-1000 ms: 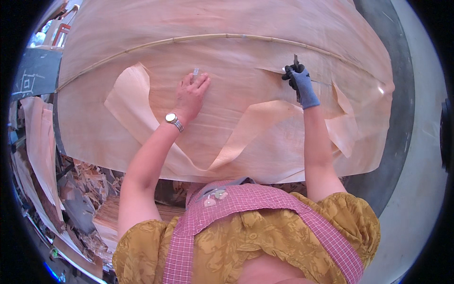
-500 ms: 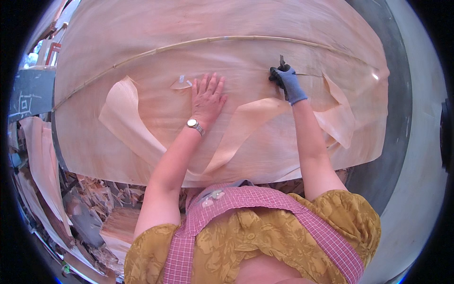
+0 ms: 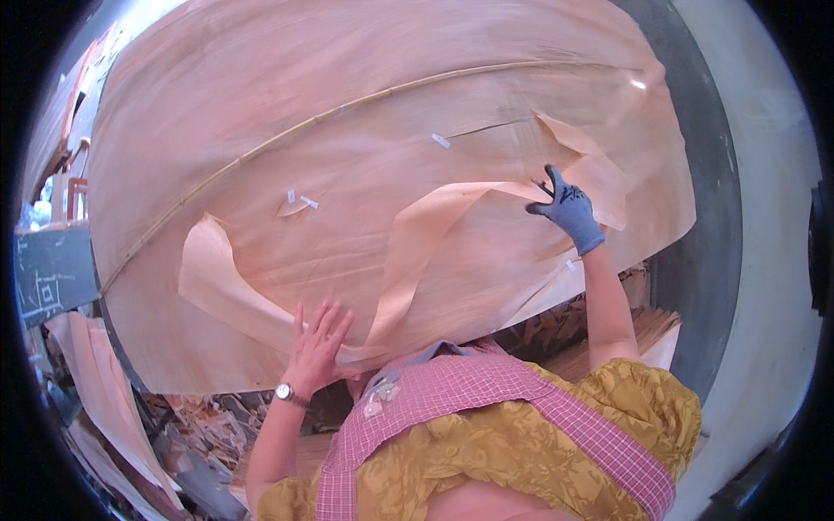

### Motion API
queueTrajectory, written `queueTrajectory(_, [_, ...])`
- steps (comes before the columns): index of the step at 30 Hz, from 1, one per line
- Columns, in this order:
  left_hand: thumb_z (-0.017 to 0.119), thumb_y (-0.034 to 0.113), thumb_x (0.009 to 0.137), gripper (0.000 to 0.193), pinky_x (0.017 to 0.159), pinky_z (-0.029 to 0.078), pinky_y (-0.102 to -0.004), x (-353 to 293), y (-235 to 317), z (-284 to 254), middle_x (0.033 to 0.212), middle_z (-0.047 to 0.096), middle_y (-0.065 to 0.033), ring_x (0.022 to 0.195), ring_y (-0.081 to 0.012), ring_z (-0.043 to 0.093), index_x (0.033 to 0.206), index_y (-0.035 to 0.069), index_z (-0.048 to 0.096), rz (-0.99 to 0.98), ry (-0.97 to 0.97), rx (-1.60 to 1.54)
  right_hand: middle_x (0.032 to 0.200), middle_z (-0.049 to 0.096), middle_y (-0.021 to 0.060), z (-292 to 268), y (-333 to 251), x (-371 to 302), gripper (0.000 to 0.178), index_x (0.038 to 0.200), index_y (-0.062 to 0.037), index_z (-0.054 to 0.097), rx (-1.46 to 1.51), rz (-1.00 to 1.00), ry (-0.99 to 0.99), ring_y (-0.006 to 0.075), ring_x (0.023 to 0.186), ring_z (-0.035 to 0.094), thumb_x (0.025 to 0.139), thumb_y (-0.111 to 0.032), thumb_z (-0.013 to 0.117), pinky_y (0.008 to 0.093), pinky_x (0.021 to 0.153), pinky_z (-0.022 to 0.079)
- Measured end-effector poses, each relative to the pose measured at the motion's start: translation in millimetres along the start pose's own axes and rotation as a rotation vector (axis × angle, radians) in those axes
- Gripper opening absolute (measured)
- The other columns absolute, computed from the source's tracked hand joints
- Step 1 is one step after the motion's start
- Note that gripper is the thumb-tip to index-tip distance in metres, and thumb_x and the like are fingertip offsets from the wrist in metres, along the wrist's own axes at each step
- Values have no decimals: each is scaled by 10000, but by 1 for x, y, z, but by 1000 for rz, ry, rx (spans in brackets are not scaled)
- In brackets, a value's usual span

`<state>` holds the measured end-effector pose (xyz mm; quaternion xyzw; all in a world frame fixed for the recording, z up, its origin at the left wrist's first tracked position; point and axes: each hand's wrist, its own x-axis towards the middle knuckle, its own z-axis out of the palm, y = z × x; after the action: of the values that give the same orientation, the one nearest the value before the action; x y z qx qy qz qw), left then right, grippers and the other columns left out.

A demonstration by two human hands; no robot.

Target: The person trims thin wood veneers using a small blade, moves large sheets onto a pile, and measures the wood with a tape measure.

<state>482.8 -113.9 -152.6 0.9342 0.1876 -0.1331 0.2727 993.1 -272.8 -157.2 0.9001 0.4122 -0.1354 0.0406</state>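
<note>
A: Left hand?

B: Bare, wristwatch on. Fingers spread, beside the low bend of the loose veneer strip. Contact unclear.

A: Right hand?

B: Gloved, blue-grey, dark fingertips. Thumb and forefinger apart; a narrow dark object shows between them. Whether it is gripped, I cannot tell. Position: at the strip's right end.

A: Where does the strip lie?

B: On the large veneer sheet, dipping in a wide U toward the wearer.

A: Other items?

B: Jointed stick running across, beyond the strip. White tape pieces: two close together, one at the left end of a dark slit, one near the right wrist. Veneer scraps below the near edge.
</note>
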Motion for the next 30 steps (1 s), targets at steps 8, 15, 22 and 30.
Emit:
queueTrajectory(8, [724, 144, 766, 124, 909, 400, -470, 3, -52, 12, 743, 570, -33, 818, -240, 573, 731, 124, 607, 34, 442, 171, 737, 674, 168, 1, 96, 52, 225, 884, -103, 616, -210, -75, 600, 380, 680, 659, 925, -321, 580, 494, 615, 531])
queueTrajectory(15, [609, 234, 885, 152, 627, 453, -439, 180, -125, -197, 730, 631, -74, 669, -283, 616, 764, 143, 611, -204, 864, 723, 927, 705, 174, -171, -51, 227, 286, 1025, -147, 695, 35, -238, 788, 379, 883, 675, 917, -362, 541, 496, 773, 538])
queueTrajectory(22, [542, 337, 953, 390, 824, 497, -469, 219, -144, -369, 1125, 641, -173, 1030, -342, 623, 1203, 43, 589, -477, 1544, 665, 894, 685, 156, -186, -206, 233, 397, 1193, -144, 593, 671, -895, 916, 304, 740, 666, 870, -349, 700, 420, 596, 518])
queueTrajectory(30, [547, 220, 924, 494, 1049, 361, -488, 336, -100, -113, 1324, 572, -113, 1234, -302, 505, 1391, 66, 498, -91, 787, 495, 1001, 634, 161, 27, 1, 169, 124, 974, -93, 635, 179, -291, 526, 343, 946, 621, 901, -165, 566, 461, 812, 497])
